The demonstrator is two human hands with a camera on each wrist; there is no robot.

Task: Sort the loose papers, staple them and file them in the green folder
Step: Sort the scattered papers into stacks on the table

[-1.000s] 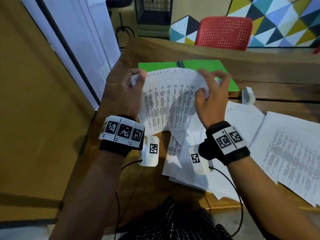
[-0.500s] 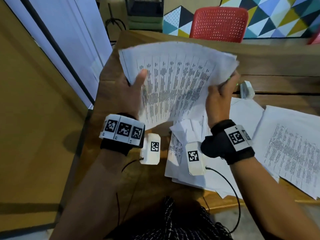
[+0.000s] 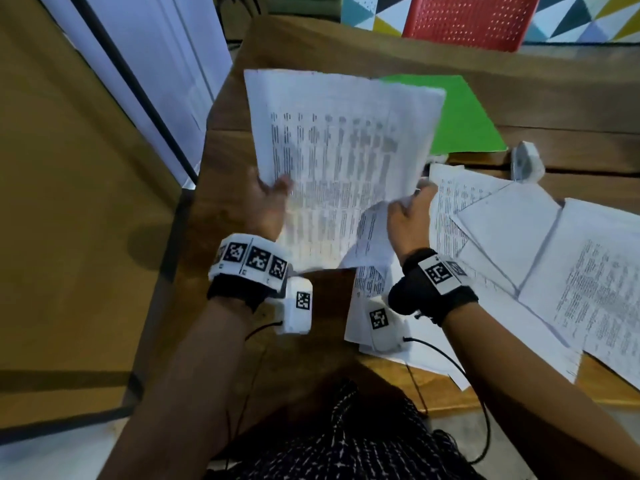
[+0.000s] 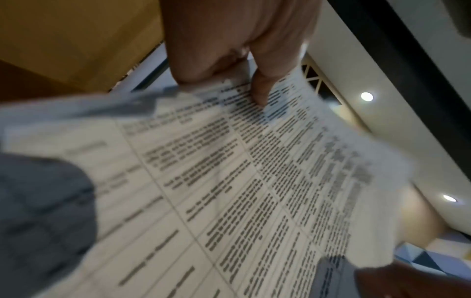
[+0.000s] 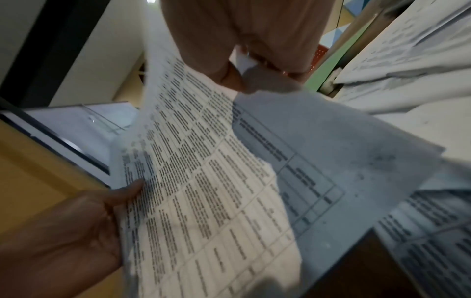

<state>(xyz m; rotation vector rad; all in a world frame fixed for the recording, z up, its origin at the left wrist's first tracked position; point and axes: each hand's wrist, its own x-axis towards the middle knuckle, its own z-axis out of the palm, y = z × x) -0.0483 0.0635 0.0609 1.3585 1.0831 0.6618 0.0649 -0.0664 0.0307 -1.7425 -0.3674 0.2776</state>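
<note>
Both hands hold a printed sheaf of table pages up above the wooden table. My left hand pinches its left edge, thumb on the printed face. My right hand pinches the lower right corner, and a second sheet hangs down behind the front one. The green folder lies shut on the table beyond the sheaf, partly hidden by it. In the right wrist view only the folder's edge shows. The left wrist view is filled by the blurred page.
Loose printed papers lie spread over the right half of the table, some under my right wrist. A small white stapler sits just right of the folder. A red chair stands behind the table. The table's left edge drops to the floor.
The sheaf went from bent over to lifted and spread. Now it tilts left, uncovering the folder, and both hands grip lower on its sides.
</note>
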